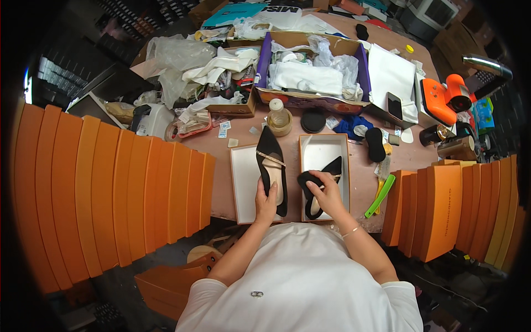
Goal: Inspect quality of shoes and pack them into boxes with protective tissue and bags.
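The black shoe [265, 145] has a sharply pointed toe, a pale insole and a light, textured strap; your left hand [266, 203] holds it, fingers closed around its side, between the shallow white-lined tray [243, 174] and the open box [326, 143]. Your right hand [326, 193] grips a dark pad [307, 178] over the second shoe [333, 166] — whether that shoe touches the box bottom, you cannot tell. The pinkish counter [222, 160] carries a bottle [278, 115], a green-handled tool [380, 196] and a purple carton [264, 61] of white wrapping — orange boxes [130, 193] line both sides of the dim room.
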Demonstrator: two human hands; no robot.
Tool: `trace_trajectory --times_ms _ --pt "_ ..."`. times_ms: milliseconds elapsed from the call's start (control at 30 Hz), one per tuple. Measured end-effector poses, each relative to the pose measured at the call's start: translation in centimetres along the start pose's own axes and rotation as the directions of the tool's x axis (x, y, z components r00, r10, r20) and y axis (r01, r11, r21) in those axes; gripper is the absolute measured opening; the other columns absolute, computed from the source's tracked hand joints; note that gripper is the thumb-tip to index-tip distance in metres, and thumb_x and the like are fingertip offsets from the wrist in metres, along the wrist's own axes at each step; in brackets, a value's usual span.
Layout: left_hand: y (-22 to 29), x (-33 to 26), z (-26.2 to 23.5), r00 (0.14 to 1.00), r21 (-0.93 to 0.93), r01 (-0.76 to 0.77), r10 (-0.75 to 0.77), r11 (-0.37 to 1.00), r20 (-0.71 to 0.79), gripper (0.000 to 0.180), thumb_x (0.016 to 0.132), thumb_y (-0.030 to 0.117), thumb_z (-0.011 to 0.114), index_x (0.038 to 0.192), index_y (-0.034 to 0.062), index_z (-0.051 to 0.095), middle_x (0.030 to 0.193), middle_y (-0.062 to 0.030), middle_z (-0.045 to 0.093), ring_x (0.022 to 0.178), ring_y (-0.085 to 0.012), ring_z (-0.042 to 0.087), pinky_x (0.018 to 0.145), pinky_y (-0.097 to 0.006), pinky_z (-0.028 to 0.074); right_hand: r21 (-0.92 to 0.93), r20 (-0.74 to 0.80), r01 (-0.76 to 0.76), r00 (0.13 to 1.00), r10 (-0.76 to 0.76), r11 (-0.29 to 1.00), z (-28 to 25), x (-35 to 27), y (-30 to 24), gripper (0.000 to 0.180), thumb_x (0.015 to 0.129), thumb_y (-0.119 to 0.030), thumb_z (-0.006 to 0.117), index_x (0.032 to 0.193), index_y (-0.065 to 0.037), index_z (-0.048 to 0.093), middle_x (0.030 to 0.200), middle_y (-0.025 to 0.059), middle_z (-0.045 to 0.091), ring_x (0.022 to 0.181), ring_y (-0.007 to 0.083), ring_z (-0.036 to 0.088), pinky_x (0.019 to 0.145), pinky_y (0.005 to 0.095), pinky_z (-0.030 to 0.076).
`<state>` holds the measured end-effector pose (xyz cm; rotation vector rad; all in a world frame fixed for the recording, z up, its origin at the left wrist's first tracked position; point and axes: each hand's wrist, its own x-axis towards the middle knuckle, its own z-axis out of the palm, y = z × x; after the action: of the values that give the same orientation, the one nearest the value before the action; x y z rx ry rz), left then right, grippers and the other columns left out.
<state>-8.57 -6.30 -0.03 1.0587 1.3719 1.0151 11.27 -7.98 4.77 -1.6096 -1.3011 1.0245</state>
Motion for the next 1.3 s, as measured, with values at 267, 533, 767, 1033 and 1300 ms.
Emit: trace_trajectory --times_ms 267,533,767,1033,1300 --pt "5.8 -1.9 0.5 0.936 0.177 -0.333 0.302 0.926 0.178 0.061 0.101 0.044 0.036 0.141 -0.0022 0.033 0.139 -0.0168 0.041 0.128 -0.0222 0.040 0.105 -0.035 0.035 0.153 -0.045 0.044 0.998 -0.037 0.987 1.9 0.1 -1.3 0.047 0.074 -0.009 0.070 0.116 0.005 0.055 0.115 0.0162 0.052 0.106 0.0236 0.053 0.090 0.0300 0.044" --pt "5.6 -1.8 -1.4 0.385 -0.324 0.918 -0.327 0.228 0.863 0.047 0.095 0.045 0.044 0.129 0.0133 0.048 0.127 -0.0140 0.055 0.112 -0.0346 0.058 0.092 -0.057 0.049 0.117 0.106 0.335 0.932 -0.348 0.935 0.9 -1.8 -5.6 0.045 0.072 -0.005 0.069 0.117 -0.004 0.060 0.121 0.0183 0.050 0.112 0.0311 0.053 0.094 0.0362 0.044" --pt "2.6 -3.4 -0.1 0.394 -0.408 0.912 -0.380 0.047 0.837 0.038 0.093 0.037 0.051 0.120 0.0098 0.055 0.118 -0.0172 0.059 0.107 -0.0348 0.060 0.093 -0.054 0.050 0.539 0.507 -0.160 0.846 -0.167 0.827 -0.8 -1.1 -4.5 0.054 0.089 -0.019 0.065 0.138 -0.007 0.044 0.126 0.0069 0.052 0.116 0.0201 0.050 0.101 0.0313 0.040" --pt "2.9 -0.4 -0.5 0.656 -0.618 0.733 -0.537 0.284 0.531 0.039 0.094 0.036 0.055 0.113 0.0032 0.059 0.096 -0.0106 0.065 0.089 -0.0250 0.063 0.084 -0.039 0.054 0.636 0.271 -0.237 0.960 0.075 0.734 -3.3 -0.9 -1.3 0.037 0.087 -0.008 0.067 0.118 -0.004 0.048 0.111 0.0057 0.055 0.098 0.0119 0.057 0.082 0.0257 0.050" --pt "-1.5 1.7 -1.4 0.788 -0.711 0.594 -0.447 0.376 0.423 0.041 0.093 0.039 0.056 0.103 0.0004 0.064 0.091 -0.0077 0.067 0.088 -0.0209 0.064 0.082 -0.035 0.054 0.095 0.009 0.095 0.995 -0.096 0.991 -2.0 -4.6 -4.1 0.044 0.077 -0.002 0.069 0.117 0.000 0.052 0.103 0.0138 0.059 0.097 0.0233 0.060 0.079 0.0313 0.050"
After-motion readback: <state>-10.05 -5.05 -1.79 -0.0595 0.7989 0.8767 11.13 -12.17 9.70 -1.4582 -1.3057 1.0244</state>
